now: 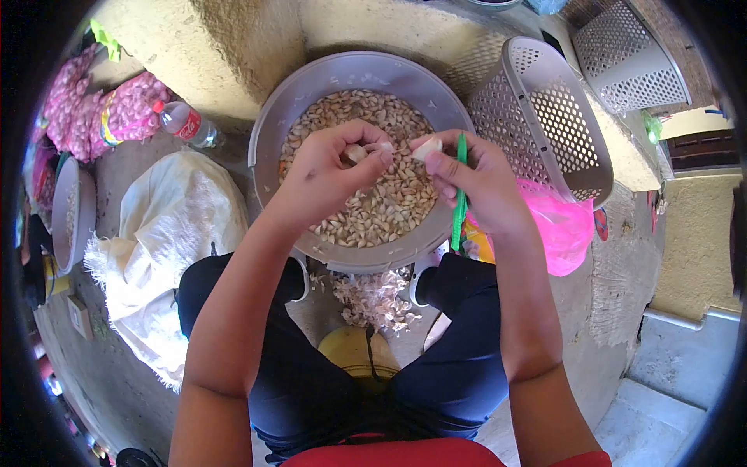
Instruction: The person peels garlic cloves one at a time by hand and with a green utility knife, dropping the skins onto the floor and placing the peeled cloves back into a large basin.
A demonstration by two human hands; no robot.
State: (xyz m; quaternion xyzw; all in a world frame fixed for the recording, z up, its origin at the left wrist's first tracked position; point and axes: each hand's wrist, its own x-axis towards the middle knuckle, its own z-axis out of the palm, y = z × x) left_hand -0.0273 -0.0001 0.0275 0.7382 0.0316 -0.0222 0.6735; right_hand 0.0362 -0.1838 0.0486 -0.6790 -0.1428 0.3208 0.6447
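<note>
A wide grey basin (268,109) holds a layer of loose garlic cloves (373,210). Over it, my left hand (334,167) is closed around pale garlic pieces, with thumb and fingertips pinched together. Close beside it on the right, my right hand (475,175) pinches a garlic clove (426,148) between thumb and forefinger. The same hand also keeps a green-handled knife (460,202), which points down along the palm. A pile of garlic skins (377,300) lies on the ground between my feet, below the basin.
Right of the basin stand a perforated grey basket (510,117) and a pink plastic bag (556,229). To the left are a white woven sack (175,218), a cola bottle (187,124), net bags of garlic (128,113) and another basin (74,210).
</note>
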